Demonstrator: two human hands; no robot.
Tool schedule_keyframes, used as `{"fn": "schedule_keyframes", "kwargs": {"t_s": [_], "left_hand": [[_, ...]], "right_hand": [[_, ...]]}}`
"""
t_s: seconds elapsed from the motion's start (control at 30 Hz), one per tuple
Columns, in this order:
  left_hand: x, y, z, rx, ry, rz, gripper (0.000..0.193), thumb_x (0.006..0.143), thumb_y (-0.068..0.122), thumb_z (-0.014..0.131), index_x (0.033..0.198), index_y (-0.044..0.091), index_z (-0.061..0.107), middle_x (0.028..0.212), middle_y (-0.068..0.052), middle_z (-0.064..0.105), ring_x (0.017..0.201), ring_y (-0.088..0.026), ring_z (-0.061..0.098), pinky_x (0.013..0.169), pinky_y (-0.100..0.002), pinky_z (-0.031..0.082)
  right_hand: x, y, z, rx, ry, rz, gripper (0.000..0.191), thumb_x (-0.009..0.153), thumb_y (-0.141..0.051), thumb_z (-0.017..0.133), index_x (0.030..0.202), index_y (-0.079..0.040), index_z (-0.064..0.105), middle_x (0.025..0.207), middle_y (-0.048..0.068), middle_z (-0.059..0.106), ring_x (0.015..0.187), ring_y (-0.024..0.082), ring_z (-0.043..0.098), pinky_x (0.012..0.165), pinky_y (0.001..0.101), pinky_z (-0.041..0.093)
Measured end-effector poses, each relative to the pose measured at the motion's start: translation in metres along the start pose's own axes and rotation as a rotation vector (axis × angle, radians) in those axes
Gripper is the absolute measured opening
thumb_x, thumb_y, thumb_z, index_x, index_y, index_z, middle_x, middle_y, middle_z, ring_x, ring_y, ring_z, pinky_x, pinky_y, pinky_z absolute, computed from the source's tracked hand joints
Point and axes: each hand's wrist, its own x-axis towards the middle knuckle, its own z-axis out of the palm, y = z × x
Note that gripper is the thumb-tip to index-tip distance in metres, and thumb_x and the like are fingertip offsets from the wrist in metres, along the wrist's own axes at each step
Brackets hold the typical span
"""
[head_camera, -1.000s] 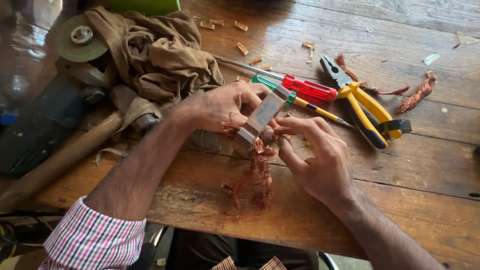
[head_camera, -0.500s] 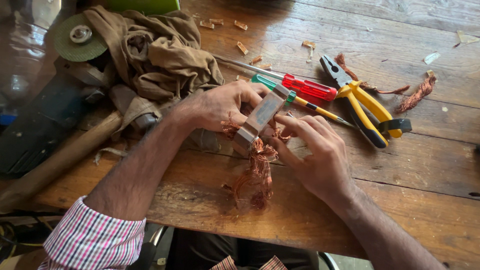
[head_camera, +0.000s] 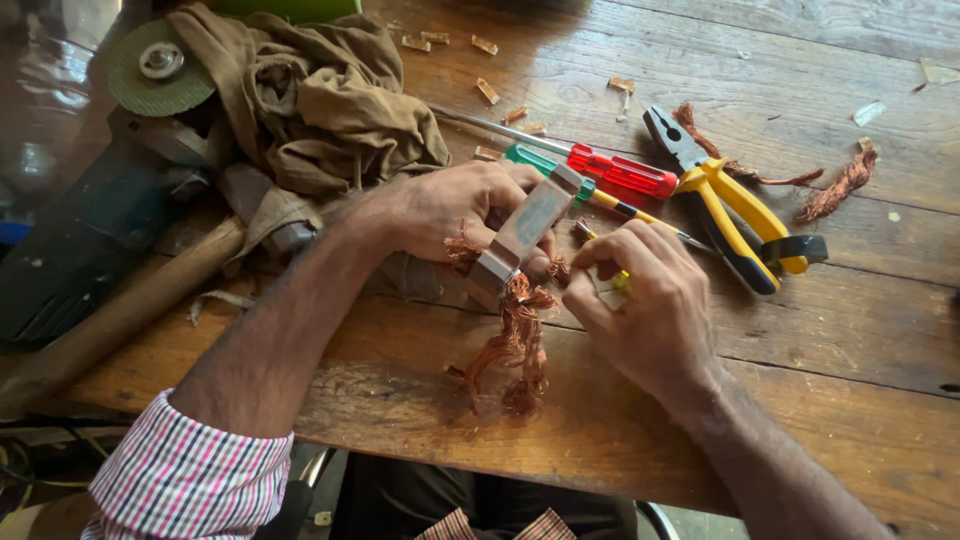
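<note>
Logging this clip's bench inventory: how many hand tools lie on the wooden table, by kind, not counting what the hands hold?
Screwdrivers: 2, red-handled screwdriver and green-handled screwdriver
Pliers: 1, yellow-handled pliers
Hammers: 1, wooden-handled hammer
Angle grinders: 1, dark angle grinder with green disc
Total: 5

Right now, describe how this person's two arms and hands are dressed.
Both hands, left hand and right hand, are bare: no gloves, rings or watch visible. The left forearm is bare up to a rolled sleeve in pink, white and dark check. The right forearm is bare to the picture's edge; no sleeve shows.
</note>
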Motion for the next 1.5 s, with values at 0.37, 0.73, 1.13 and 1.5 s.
{"fn": "schedule_keyframes", "kwargs": {"t_s": [0.37, 0.73, 1.13, 1.5], "left_hand": [[0.0, -0.004, 0.0, 0.022, 0.014, -0.02, 0.045, 0.08, 0.051, 0.079, 0.102, 0.012, 0.08, 0.133, -0.006, 0.064, 0.125, -0.023, 0.058, 0.102, -0.039, 0.048], [0.0, -0.003, 0.0, 0.002, 0.016, -0.039, 0.042, 0.082, 0.051, 0.078, 0.105, 0.017, 0.082, 0.146, -0.008, 0.058, 0.135, -0.025, 0.053, 0.109, -0.044, 0.044], [0.002, 0.002, -0.002, 0.022, 0.062, -0.035, 0.041, 0.075, 0.048, 0.083, 0.098, 0.015, 0.083, 0.135, -0.007, 0.065, 0.122, -0.023, 0.061, 0.1, -0.039, 0.052], [-0.006, -0.007, -0.007, -0.017, 0.141, -0.035, 0.029, 0.078, 0.03, 0.083, 0.099, 0.009, 0.08, 0.123, -0.005, 0.068, 0.104, -0.017, 0.069, 0.091, -0.032, 0.058]], "right_hand": [[-0.003, 0.015, -0.017, 0.024, 0.112, -0.004, 0.021, 0.089, -0.006, 0.077, 0.109, -0.004, 0.07, 0.105, 0.009, 0.069, 0.095, 0.018, 0.067, 0.084, 0.0333, 0.058], [0.004, -0.001, -0.009, -0.017, 0.001, -0.134, 0.013, 0.087, -0.009, 0.08, 0.097, -0.007, 0.073, 0.098, 0.008, 0.069, 0.093, 0.025, 0.067, 0.081, 0.0395, 0.054], [0.003, -0.005, 0.004, 0.167, 0.043, 0.061, 0.02, 0.087, -0.011, 0.083, 0.103, -0.005, 0.072, 0.092, 0.007, 0.073, 0.08, 0.017, 0.071, 0.07, 0.0313, 0.057], [0.002, -0.003, 0.009, 0.105, -0.014, -0.092, 0.023, 0.085, -0.012, 0.083, 0.105, -0.007, 0.073, 0.101, 0.012, 0.069, 0.093, 0.027, 0.068, 0.078, 0.0401, 0.056]]}}
